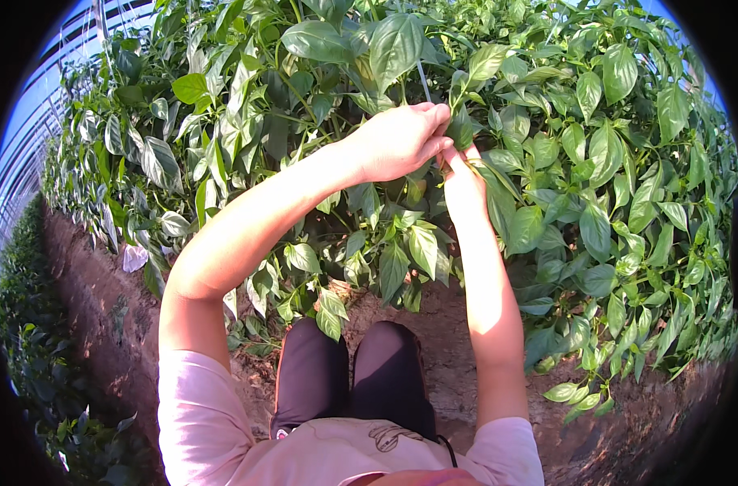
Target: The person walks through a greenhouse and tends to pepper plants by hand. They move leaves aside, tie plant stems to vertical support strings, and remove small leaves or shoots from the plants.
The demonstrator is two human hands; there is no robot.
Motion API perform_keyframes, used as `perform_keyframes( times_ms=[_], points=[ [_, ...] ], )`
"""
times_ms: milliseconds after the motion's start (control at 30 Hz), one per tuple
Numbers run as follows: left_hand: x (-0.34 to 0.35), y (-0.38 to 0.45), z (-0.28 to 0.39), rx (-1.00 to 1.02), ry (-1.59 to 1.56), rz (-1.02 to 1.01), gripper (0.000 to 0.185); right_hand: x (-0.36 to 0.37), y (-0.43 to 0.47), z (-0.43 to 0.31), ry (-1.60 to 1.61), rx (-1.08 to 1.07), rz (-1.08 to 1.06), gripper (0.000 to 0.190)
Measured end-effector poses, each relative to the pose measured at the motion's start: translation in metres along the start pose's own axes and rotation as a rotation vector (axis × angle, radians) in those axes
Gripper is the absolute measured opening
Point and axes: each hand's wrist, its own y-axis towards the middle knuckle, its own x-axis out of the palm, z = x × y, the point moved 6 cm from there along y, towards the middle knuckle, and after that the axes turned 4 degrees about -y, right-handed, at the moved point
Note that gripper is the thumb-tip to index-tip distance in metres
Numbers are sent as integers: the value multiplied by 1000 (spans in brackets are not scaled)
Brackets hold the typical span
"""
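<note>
Both my hands meet among the pepper plants (399, 54), at the upper middle of the view. My left hand (405, 140) has its fingers pinched together at a leafy pepper shoot (462, 124). Just below and to the right, my right hand (465, 176) reaches up into the same foliage, its fingers partly behind leaves and close to the left fingertips. Whether it grips a stem cannot be made out. A pale string (425, 82) runs upward from beside the left hand. Large green leaves hang around both wrists.
Dense pepper foliage (600, 225) spreads to both sides. Bare soil (101, 316) runs along the left, with another row of plants (25, 346) past it. A pale sheet-like scrap (135, 257) lies by the plants. Greenhouse framing (37, 103) stands at the upper left.
</note>
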Motion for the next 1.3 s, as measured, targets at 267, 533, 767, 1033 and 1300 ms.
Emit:
perform_keyframes(
  times_ms=[267, 533, 767, 1033, 1300],
  points=[
    [-28, 52, 13, -116, 355, -430, 45, 33, -19, 0, -145, 114, -420, 19],
    [-62, 30, -72, -308, -320, -291, 28, 10, -5, 7, 269, 136, -400, 33],
    [-45, 29, -16, 105, -210, -344, 27, 25, 19, 15, -32, 88, -144, 36],
    [-90, 53, -35, -141, 70, -267, 37, 36, 5, 18, 59, 91, -652, 16],
    [-56, 21, -69, -490, -260, 13, 31, 22, 28, 38, 560, 153, -168, 25]
  ],
)
